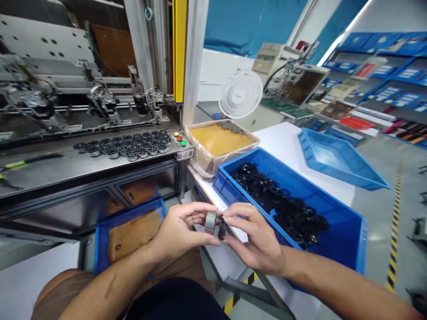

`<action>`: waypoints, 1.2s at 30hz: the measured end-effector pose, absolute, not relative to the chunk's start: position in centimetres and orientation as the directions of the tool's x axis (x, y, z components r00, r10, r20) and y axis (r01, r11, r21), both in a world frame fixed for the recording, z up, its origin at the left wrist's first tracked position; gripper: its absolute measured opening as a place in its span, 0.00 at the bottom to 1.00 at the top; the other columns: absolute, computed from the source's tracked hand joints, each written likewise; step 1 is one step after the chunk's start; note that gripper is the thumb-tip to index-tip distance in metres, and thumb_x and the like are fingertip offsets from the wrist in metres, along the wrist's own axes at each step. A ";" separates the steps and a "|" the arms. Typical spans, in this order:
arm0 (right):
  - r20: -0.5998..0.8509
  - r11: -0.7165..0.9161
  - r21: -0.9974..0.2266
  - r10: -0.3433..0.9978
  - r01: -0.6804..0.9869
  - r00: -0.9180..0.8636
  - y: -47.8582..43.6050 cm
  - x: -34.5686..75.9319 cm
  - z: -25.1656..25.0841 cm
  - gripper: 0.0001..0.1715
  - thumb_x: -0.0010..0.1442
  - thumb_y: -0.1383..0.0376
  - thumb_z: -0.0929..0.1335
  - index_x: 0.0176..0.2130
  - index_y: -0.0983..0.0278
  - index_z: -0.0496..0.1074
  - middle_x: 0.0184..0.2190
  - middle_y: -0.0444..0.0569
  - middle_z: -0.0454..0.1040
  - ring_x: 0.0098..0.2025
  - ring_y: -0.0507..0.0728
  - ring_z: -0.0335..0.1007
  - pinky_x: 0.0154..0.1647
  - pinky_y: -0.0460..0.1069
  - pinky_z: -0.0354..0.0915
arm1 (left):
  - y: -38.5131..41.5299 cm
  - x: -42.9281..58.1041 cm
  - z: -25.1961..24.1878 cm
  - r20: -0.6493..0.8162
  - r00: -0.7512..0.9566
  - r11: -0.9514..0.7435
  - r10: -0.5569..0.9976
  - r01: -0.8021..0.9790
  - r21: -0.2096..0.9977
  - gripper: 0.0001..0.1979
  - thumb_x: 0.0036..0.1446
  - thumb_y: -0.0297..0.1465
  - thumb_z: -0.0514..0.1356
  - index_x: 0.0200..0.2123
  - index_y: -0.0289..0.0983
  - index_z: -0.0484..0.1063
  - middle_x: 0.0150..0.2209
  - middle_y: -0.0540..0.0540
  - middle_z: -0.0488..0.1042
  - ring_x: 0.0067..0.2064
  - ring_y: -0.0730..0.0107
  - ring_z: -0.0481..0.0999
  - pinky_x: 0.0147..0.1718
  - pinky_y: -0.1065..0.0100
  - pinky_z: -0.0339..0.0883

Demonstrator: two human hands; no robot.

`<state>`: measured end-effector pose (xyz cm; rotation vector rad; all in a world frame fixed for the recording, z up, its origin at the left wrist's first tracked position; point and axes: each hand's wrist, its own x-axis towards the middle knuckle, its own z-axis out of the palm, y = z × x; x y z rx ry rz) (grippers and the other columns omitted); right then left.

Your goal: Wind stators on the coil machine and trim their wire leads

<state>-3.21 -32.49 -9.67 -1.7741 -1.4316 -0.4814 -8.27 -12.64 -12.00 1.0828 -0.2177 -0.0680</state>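
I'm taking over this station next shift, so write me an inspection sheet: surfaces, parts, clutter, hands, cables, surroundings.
Surfaces: steel bench holds clustered rings; white table holds a blue bin.
Parts: grey ring and dark part between the hands; black parts heaped loosely in the bin.
Clutter: dark item with yellow-green piece at the bench's left end, too blurred to identify.
Hands: left hand holds the grey ring; right hand pinches the dark part.
Cables: dark cable curving behind the fan.
Surroundings: blue shelving, striped floor tape.
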 end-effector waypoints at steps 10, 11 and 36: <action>0.716 -0.035 -0.388 0.618 0.921 0.325 -32.1 -3.0 -10.0 0.28 0.57 0.76 0.70 0.56 0.67 0.66 0.44 0.56 0.70 0.46 0.58 0.69 0.45 0.55 0.72 | -13.2 -8.3 -12.3 0.102 0.980 0.457 -0.170 -0.013 0.889 0.26 0.37 0.18 0.73 0.44 0.36 0.78 0.37 0.46 0.83 0.39 0.69 0.83 0.40 0.74 0.76; 0.716 -0.033 -0.392 0.616 0.919 0.327 -32.0 -2.9 -10.0 0.28 0.57 0.76 0.71 0.56 0.67 0.66 0.43 0.56 0.71 0.46 0.59 0.70 0.45 0.55 0.72 | -13.2 -8.3 -12.3 0.092 0.981 0.455 -0.171 -0.004 0.891 0.26 0.37 0.18 0.74 0.44 0.36 0.78 0.37 0.46 0.83 0.39 0.69 0.83 0.40 0.73 0.77; 0.706 -0.051 -0.270 0.669 0.962 0.233 -32.1 -1.4 -9.7 0.25 0.59 0.72 0.70 0.55 0.66 0.67 0.42 0.56 0.73 0.45 0.60 0.72 0.43 0.59 0.74 | -13.2 -7.7 -12.8 -0.001 0.990 0.423 -0.140 0.061 0.904 0.25 0.37 0.21 0.74 0.43 0.35 0.78 0.37 0.45 0.83 0.38 0.65 0.83 0.39 0.71 0.78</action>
